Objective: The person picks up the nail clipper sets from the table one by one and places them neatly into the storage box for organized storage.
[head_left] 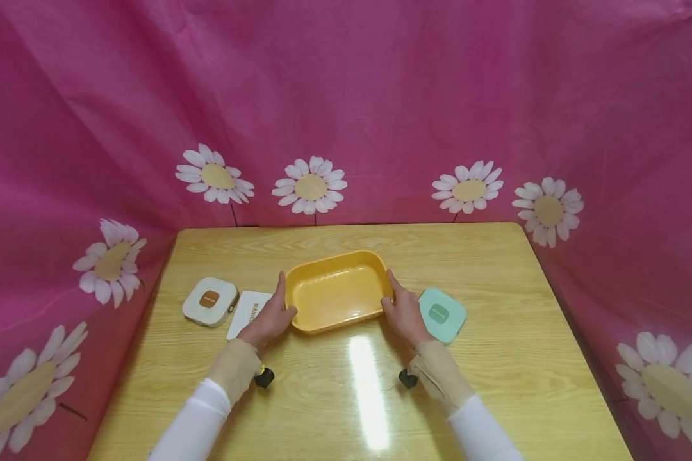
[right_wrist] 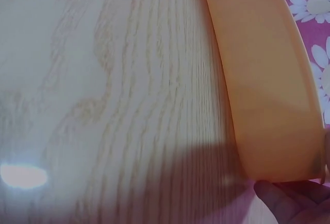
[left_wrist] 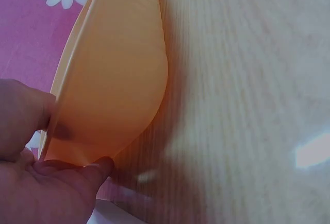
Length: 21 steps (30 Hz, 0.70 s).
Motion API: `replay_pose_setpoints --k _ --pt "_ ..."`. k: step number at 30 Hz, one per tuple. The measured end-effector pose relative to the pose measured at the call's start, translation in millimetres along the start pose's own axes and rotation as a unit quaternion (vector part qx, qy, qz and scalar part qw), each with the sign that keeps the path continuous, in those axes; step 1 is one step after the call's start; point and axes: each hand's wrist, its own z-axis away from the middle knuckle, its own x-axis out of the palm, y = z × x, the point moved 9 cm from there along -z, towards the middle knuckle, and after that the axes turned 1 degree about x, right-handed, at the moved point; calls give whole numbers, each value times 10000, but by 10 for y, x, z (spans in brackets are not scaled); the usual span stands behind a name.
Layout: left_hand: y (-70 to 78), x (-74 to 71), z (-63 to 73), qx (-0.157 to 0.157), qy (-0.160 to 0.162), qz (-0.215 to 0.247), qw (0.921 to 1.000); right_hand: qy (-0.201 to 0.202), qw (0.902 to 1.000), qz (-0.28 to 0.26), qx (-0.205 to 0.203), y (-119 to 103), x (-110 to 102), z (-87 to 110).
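Observation:
A yellow rectangular tray [head_left: 337,291] with rounded corners is held between both hands over the middle of the wooden table, its right end angled toward the back. My left hand [head_left: 270,317] grips the left end, thumb over the rim and fingers along the outer wall. At the opposite end my right hand [head_left: 405,314] holds the rim the same way. In the left wrist view the outer side of the tray [left_wrist: 113,74] shows, with fingertips under its lower edge. The right wrist view shows the tray wall [right_wrist: 263,80] close over the tabletop.
Left of the tray lie a white rounded-square case [head_left: 210,301] with a brown label and a white box [head_left: 248,314] with lettering, partly covered by the left hand. A mint green case [head_left: 443,315] lies beside the right hand. Pink flowered cloth [head_left: 380,115] surrounds the table [head_left: 323,410].

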Motion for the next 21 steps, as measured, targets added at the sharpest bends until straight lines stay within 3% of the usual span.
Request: replay_pose_setpoints --k 8,11,18,21 --pt "25 -36 -167 -15 -231 379 9990 228 9997 78 -13 -14 -26 -68" --pt "67 -53 -223 152 -307 141 9993 311 9994 132 18 -17 -34 -89" --pt "87 -83 -314 43 -344 145 9993 415 9990 101 111 -6 -25 -134" --pt "122 -96 -365 186 -257 -276 9991 439 9988 94 170 11 -9 -150"
